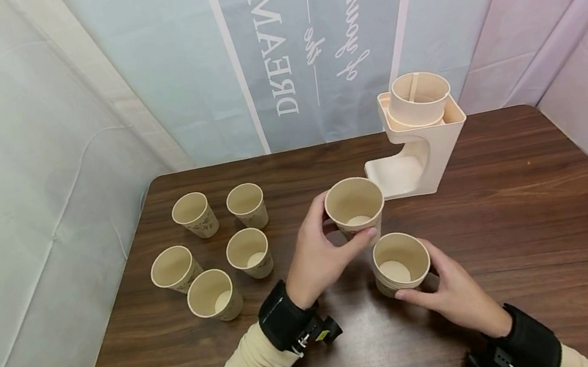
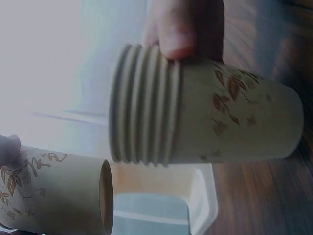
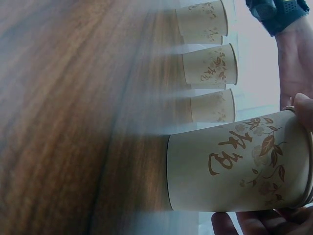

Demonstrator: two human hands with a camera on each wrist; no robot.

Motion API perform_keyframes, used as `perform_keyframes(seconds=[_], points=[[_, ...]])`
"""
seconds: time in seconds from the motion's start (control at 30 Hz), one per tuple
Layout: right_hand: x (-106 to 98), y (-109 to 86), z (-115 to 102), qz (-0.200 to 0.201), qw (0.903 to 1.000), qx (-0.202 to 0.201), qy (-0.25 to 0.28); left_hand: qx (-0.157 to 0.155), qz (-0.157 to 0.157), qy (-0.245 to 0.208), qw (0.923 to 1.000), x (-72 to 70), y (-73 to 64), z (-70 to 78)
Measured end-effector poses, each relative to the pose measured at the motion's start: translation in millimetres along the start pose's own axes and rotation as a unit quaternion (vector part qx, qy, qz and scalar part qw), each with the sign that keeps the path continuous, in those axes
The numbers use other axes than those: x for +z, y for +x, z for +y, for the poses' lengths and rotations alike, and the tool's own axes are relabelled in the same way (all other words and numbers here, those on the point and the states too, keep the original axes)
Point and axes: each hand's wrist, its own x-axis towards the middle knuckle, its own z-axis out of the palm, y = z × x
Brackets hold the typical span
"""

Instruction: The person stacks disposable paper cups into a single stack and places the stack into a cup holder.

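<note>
My left hand [image 1: 316, 261] grips a beige paper cup [image 1: 354, 202] by its side, thumb in front. That cup is upright and higher than the stack. In the left wrist view its underside shows. My right hand [image 1: 464, 298] holds a stack of nested paper cups [image 1: 400, 260] near the rims, thumb at the front. Several rims of this stack [image 2: 215, 112] line up in the left wrist view. Brown leaves and lettering mark its outer cup [image 3: 234, 161], whose base is close to the tabletop.
Several upright paper cups [image 1: 215, 296] stand spread out on the left of the wooden table [image 1: 542, 218]. A cream stand [image 1: 436, 152] with a round container [image 1: 419, 99] on top is at the back right. Fabric curtains [image 1: 179, 66] hang behind the table and at both sides.
</note>
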Motion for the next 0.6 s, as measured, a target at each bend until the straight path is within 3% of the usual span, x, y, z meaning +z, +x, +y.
perform_keyframes(seconds=[0.33, 0.6], points=[[-2, 0.4, 0, -0.005, 0.9999, 0.004, -0.012, 0.036, -0.039, -0.018, 0.9984, 7.4, -1.8, 19.3], [-2, 0.0, -2, -0.011, 0.9998, 0.005, -0.013, 0.051, -0.073, -0.009, 0.996, 11.0, -2.1, 23.2]])
